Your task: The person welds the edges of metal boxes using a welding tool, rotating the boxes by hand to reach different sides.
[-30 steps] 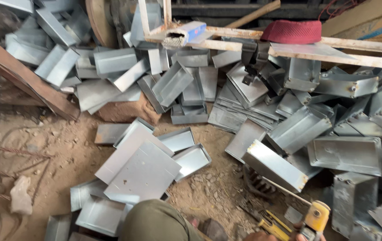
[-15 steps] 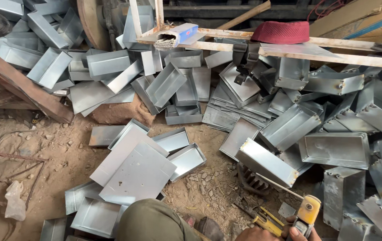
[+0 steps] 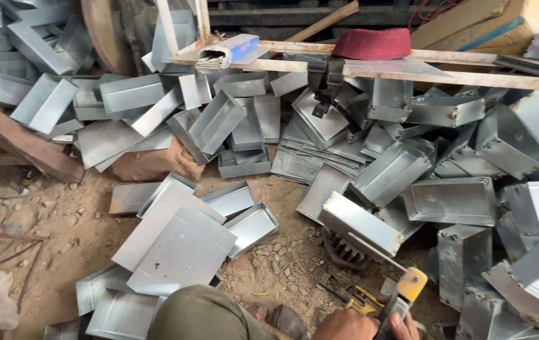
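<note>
Right hand (image 3: 354, 326): near edge, right of centre, closed around the electrode holder (image 3: 402, 299); its rod slants up-left, tip touching the metal box (image 3: 361, 223) just beyond, long axis running lower right. Left hand: out of view. Knee (image 3: 200, 315) near, left.

Soft, even daylight with faint shadows, mild glare on metal at right, sharp focus, slight edge distortion.
</note>
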